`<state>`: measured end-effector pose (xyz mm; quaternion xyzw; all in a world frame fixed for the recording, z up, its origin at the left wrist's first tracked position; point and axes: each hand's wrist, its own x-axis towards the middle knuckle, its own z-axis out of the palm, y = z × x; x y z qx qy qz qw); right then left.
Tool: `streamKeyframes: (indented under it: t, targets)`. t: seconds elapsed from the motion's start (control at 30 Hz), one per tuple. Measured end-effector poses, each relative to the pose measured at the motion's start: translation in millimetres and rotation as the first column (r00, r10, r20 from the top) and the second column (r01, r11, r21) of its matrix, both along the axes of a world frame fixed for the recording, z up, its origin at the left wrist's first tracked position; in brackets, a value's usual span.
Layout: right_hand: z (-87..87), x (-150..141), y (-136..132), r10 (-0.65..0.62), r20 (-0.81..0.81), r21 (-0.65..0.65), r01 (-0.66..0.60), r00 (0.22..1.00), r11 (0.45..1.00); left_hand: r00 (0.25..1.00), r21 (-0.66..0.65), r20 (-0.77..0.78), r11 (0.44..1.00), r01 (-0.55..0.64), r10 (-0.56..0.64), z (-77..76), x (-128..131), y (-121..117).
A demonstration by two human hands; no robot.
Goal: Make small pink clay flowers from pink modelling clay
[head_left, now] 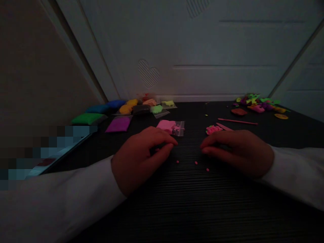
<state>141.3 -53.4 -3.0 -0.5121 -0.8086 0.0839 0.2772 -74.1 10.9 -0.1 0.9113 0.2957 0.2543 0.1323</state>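
My left hand (144,157) rests low over the dark table, thumb and index fingertip pressed together; anything between them is too small or dark to make out. Opposite it, my right hand (239,152) is also closed in a pinch, with its contents hidden. Several tiny pink clay balls lie on the table in front of the hands, one of them (196,163) between the two. Just beyond my left hand is an opened bag of pink clay (165,126). A pink clay flower (214,130) and a pink pointed tool (224,127) lie behind my right hand.
Bags of coloured clay, including a purple one (118,124) and a green one (88,118), line the back left. A thin pink modelling stick (238,121) lies at the right. Colourful clay pieces (257,107) are heaped at the back right, before a white panel (202,77).
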Motion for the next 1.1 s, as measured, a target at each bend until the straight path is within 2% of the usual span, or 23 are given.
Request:
streamKeyframes:
  t: [0.1,0.17,0.27,0.37,0.53,0.77,1.1]
  targets:
    - [-0.9,0,0,-0.01,0.0,-0.041,0.01,1.0,0.999,0.996,0.038,-0.047,0.996,-0.077,0.078,3.0,-2,2]
    - [-2.9,1,0,-0.002,-0.007,-0.006,0.001,1.0,1.0,0.989,0.058,-0.107,0.994,-0.097,0.103,6.6,-4,4]
    - [-5.0,1,1,0.026,-0.012,0.065,-0.025,1.0,0.998,0.977,0.094,-0.185,0.992,-0.088,0.104,12.5,-8,7]
    - [-3.5,1,1,0.03,0.008,0.05,-0.031,1.0,0.998,0.967,0.13,-0.242,0.99,-0.051,0.082,16.2,-10,8]
    - [-1.3,0,1,0.008,0.072,0.005,-0.009,0.997,1.0,0.932,0.026,-0.357,0.999,-0.047,0.053,14.6,-9,9]
    - [-8.3,6,7,0.104,0.081,0.093,-0.112,0.991,0.989,0.935,-0.046,-0.355,0.998,-0.044,0.025,8.2,-8,14]
    - [-10.5,3,7,0.064,0.057,0.068,-0.068,0.996,0.995,0.975,0.104,-0.221,0.993,0.054,-0.03,-4.4,-11,18]
